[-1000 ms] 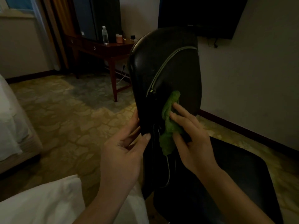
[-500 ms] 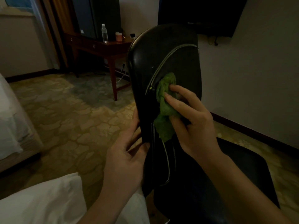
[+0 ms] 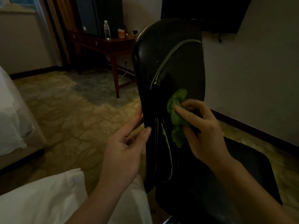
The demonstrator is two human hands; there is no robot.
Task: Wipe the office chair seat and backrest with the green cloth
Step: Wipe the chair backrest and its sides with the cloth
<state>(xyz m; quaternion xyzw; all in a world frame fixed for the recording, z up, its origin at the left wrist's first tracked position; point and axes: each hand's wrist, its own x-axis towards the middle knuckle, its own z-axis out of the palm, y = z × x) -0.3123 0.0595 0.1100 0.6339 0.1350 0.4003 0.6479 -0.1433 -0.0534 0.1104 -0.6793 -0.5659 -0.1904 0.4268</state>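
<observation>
**Pressing cloth [image 3: 177, 113] to backrest [image 3: 169, 62]**

At the far left stands a bed [image 3: 9, 126] with white linen. A white fold of fabric [image 3: 40, 199] fills the lower left corner, above the patterned carpet [image 3: 72, 118]. Further back, a dark wooden desk [image 3: 103, 44] stands against the wall. It carries a clear bottle [image 3: 107, 30], upright, and a small orange pot [image 3: 121, 33] near it. A tiny dark item lies beyond these, too small to make out.

The left grip [image 3: 124, 152], a bare hand, holds the backrest's left edge low down. Its thumb [image 3: 146, 131] lies on the near face and its fingers [image 3: 137, 117] reach round behind the edge.

The backrest is black and upright, with a pale piping line [image 3: 163, 65] curving across it. Just right of that line, about halfway up, the green cloth sits bunched against the black surface.

The right grip [image 3: 203, 131], also a bare hand, is closed on the cloth. Its fingers curl over the cloth's right part and press it to the backrest. A tail of cloth hangs below the fingertips.

The black seat [image 3: 242, 167] lies low and to the right of the backrest, partly under the right forearm. Above, a dark screen [image 3: 210, 12] hangs on the pale wall [image 3: 258, 70].
</observation>
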